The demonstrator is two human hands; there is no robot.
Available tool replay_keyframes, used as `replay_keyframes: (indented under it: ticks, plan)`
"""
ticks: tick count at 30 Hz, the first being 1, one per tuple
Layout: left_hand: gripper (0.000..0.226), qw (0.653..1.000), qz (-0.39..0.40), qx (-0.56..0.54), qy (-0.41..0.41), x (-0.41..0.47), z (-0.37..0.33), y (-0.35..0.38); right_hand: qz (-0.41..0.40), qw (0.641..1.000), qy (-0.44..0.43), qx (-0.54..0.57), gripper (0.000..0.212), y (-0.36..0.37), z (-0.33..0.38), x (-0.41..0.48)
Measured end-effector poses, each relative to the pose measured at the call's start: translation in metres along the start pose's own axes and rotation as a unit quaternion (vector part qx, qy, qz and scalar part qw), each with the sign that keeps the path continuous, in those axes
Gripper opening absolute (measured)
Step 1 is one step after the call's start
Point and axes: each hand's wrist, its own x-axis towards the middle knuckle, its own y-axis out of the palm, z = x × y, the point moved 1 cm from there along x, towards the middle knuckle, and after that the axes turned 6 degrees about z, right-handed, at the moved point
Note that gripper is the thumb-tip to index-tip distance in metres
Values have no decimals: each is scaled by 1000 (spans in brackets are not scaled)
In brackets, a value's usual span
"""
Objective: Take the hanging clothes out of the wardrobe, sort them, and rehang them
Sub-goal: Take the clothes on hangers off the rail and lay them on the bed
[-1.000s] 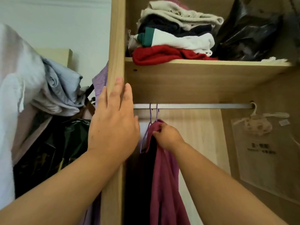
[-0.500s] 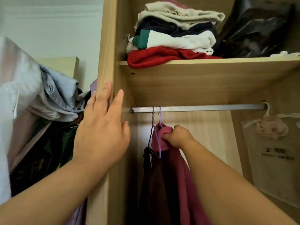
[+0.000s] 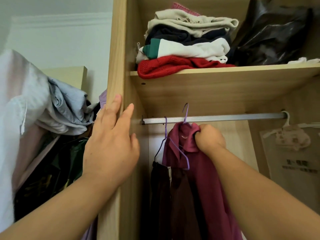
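Note:
A maroon shirt on a purple wire hanger is lifted so that the hook stands above the metal rail. My right hand grips the shirt's collar just below the rail. A dark brown garment hangs to its left on a second purple hanger hooked over the rail. My left hand rests with straight fingers on the wardrobe's wooden side panel.
A shelf above the rail bears a stack of folded clothes and a black plastic bag. A clear pouch on a white hanger hangs at the rail's right end. Piled clothes lie left of the wardrobe.
My right hand has raised the maroon shirt, so its hanger hook has come up off the rail and shifted right. The left hand stays on the side panel.

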Motion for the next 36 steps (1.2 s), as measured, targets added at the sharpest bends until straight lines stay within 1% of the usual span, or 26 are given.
replay_keyframes:
  ticks: [4, 7, 10, 12, 14, 16, 19, 22, 25, 28, 29, 30, 31, 32, 34, 36]
  plan:
    - [67, 1000, -11, -3, 8, 1, -2, -2, -14, 999, -16, -26, 32, -17, -28, -18]
    - [68, 1000, -10, 17, 23, 2, -2, -2, -29, 997, -34, -59, 29, -45, -52, -42]
    - [74, 997, 25, 64, 22, -5, -10, -1, -48, 992, -43, -112, 29, -78, -78, -69]
    - [78, 995, 54, 75, 36, -14, -28, 2, -52, 989, -50, -126, 28, -97, -92, -92]
    - [76, 993, 91, 24, 74, -25, -54, 8, -56, 987, -54, -140, 29, -115, -106, -117]
    - [74, 980, 161, -60, 100, -38, -82, 18, -54, 983, -64, -161, 32, -132, -117, -145]
    - [74, 944, 273, -138, 124, -58, -117, 42, -28, 981, -74, -176, 42, -153, -127, -185]
    - [76, 903, 343, -219, 134, -83, -144, 68, 3, 979, -70, -190, 58, -176, -129, -225]
    - [75, 858, 397, -292, 147, -110, -164, 93, 46, 976, -56, -203, 55, -197, -126, -265]
    - [74, 810, 451, -336, 166, -132, -178, 113, 90, 977, -12, -195, 45, -218, -116, -303]
    - [68, 790, 472, -348, 178, -139, -181, 117, 97, 976, 1, -196, 41, -223, -112, -314]
    - [53, 768, 491, -366, 187, -148, -186, 118, 102, 974, 19, -204, 39, -229, -107, -326]
    - [34, 749, 502, -389, 190, -155, -191, 117, 105, 971, 31, -211, 38, -235, -102, -339]
    - [22, 731, 505, -417, 191, -162, -195, 115, 107, 970, 46, -212, 38, -241, -99, -349]
    - [15, 703, 495, -469, 201, -174, -205, 106, 112, 968, 95, -203, 45, -252, -91, -373]
    - [8, 675, 476, -522, 212, -184, -217, 92, 112, 961, 166, -192, 44, -264, -80, -398]
